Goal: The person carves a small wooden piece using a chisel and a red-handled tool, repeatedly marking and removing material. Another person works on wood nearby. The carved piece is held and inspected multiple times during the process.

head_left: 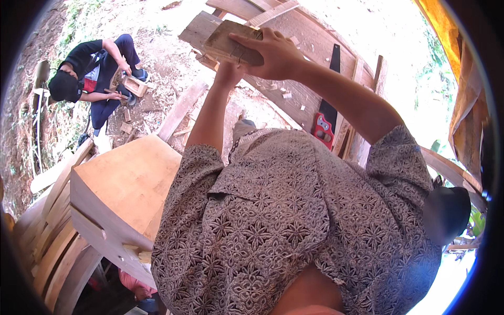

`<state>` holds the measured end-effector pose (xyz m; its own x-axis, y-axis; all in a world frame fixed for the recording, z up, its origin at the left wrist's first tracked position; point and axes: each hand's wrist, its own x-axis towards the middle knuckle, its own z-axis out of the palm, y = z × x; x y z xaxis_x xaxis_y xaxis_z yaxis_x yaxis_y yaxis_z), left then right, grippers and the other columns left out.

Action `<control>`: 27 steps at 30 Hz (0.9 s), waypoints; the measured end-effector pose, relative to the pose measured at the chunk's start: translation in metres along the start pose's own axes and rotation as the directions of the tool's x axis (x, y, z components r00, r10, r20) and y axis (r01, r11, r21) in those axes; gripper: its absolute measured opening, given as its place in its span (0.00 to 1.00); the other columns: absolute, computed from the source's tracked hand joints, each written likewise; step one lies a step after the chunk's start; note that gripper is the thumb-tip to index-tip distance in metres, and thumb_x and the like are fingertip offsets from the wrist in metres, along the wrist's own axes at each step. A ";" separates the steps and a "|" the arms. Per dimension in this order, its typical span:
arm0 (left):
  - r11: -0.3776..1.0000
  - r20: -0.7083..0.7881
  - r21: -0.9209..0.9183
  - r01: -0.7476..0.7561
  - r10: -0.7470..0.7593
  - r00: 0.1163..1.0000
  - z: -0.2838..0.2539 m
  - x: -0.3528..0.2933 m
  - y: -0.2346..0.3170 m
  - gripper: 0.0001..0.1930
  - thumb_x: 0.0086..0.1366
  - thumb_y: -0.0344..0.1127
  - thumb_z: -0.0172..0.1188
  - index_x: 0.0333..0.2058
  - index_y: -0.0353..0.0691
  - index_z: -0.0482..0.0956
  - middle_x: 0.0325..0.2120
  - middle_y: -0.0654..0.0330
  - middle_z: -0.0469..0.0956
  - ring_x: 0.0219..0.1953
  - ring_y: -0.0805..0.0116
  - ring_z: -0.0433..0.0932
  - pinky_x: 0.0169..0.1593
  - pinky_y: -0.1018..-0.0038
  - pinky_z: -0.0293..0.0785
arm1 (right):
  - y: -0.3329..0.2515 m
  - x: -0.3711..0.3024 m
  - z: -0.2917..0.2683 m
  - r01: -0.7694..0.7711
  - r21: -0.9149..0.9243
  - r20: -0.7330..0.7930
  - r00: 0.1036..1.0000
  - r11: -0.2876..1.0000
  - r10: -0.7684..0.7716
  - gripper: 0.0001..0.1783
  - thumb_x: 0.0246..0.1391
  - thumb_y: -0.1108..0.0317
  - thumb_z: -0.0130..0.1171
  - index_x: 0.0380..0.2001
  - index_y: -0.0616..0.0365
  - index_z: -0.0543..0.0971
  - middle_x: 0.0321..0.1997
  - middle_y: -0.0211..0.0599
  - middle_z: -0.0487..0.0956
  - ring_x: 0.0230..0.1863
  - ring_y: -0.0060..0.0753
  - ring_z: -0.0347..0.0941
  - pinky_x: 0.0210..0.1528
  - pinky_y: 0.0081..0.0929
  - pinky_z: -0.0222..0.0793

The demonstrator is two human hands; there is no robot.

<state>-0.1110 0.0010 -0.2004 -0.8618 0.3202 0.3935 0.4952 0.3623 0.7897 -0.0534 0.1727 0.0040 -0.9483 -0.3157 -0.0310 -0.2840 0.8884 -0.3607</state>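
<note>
- The wooden block (pixel 221 38) is in front of the person, at the near end of the table (pixel 286 102), beside a grey plank (pixel 197 29).
- The right hand (pixel 274 52) is clamped on the block's right end, one digit stretched across its upper face.
- The left hand (pixel 229 74) is at the block's lower edge; its fingers are hidden, so I cannot tell whether they grip.
- A saw (pixel 334 71) with a red handle lies on the right part of the table.
- A tan wooden panel (pixel 128 173) is left of the person.
- Farther left, a seated co-worker (pixel 86 68) in a black cap bends over a small wooden box (pixel 135 86).
</note>
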 end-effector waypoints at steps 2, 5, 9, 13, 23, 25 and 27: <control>0.995 0.183 -0.006 0.099 -0.096 0.978 -0.007 0.004 0.006 0.17 0.62 0.31 0.65 0.49 0.34 0.79 0.38 0.41 0.84 0.46 0.40 0.83 0.49 0.55 0.78 | 0.015 0.002 0.012 0.020 0.045 -0.135 0.991 0.999 -0.014 0.48 0.50 0.43 0.71 0.74 0.22 0.62 0.60 0.61 0.66 0.58 0.63 0.73 0.61 0.55 0.71; 0.966 0.200 -0.031 0.256 -0.245 0.949 -0.009 0.016 0.028 0.13 0.64 0.34 0.65 0.44 0.35 0.80 0.38 0.41 0.84 0.46 0.44 0.83 0.48 0.57 0.79 | 0.041 -0.007 0.011 -0.023 0.408 -0.217 0.969 0.913 0.122 0.49 0.51 0.47 0.74 0.75 0.34 0.63 0.59 0.60 0.68 0.56 0.56 0.76 0.56 0.47 0.77; 0.982 -0.006 -0.080 0.169 -0.170 0.985 -0.007 0.027 0.004 0.16 0.67 0.37 0.64 0.48 0.34 0.75 0.36 0.48 0.85 0.39 0.47 0.86 0.43 0.60 0.80 | 0.070 -0.044 0.028 -0.120 0.608 -0.253 0.908 0.785 0.334 0.52 0.49 0.47 0.74 0.74 0.42 0.63 0.59 0.61 0.72 0.43 0.51 0.83 0.45 0.44 0.81; 0.882 -0.050 -0.192 0.431 -0.448 0.893 0.002 0.047 -0.009 0.15 0.69 0.34 0.60 0.50 0.34 0.70 0.34 0.53 0.84 0.32 0.61 0.86 0.38 0.65 0.80 | 0.120 -0.104 0.080 -0.398 0.531 0.116 0.909 0.748 0.401 0.48 0.50 0.43 0.71 0.73 0.40 0.65 0.55 0.63 0.74 0.49 0.57 0.81 0.52 0.46 0.77; 0.686 0.061 -0.294 0.665 -0.681 0.730 -0.052 0.088 -0.010 0.19 0.71 0.32 0.58 0.56 0.34 0.68 0.42 0.53 0.83 0.36 0.67 0.85 0.40 0.71 0.82 | 0.053 -0.122 0.167 -0.470 0.140 -0.047 0.876 0.872 0.480 0.50 0.45 0.48 0.75 0.72 0.24 0.64 0.69 0.59 0.63 0.72 0.65 0.58 0.69 0.59 0.56; 0.680 0.096 -0.283 0.676 -0.681 0.726 -0.044 0.087 0.000 0.18 0.71 0.31 0.58 0.57 0.36 0.68 0.43 0.54 0.82 0.39 0.66 0.84 0.40 0.69 0.83 | 0.060 -0.131 0.176 -0.485 0.214 -0.062 0.860 0.848 0.507 0.49 0.44 0.51 0.76 0.70 0.24 0.65 0.70 0.54 0.62 0.73 0.61 0.56 0.71 0.59 0.51; 0.624 0.115 -0.348 0.700 -0.713 0.692 -0.033 0.080 0.010 0.17 0.71 0.30 0.58 0.55 0.38 0.69 0.44 0.55 0.80 0.42 0.65 0.84 0.43 0.69 0.82 | 0.067 -0.135 0.178 -0.500 0.267 -0.064 0.844 0.824 0.533 0.48 0.45 0.50 0.76 0.70 0.24 0.66 0.70 0.52 0.62 0.73 0.60 0.56 0.71 0.60 0.50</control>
<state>-0.1786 0.0013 -0.1452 -0.9366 0.0640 -0.3444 -0.3327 0.1458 0.9317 0.0807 0.2152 -0.1823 -0.9605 0.2285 -0.1589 0.2783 0.8009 -0.5302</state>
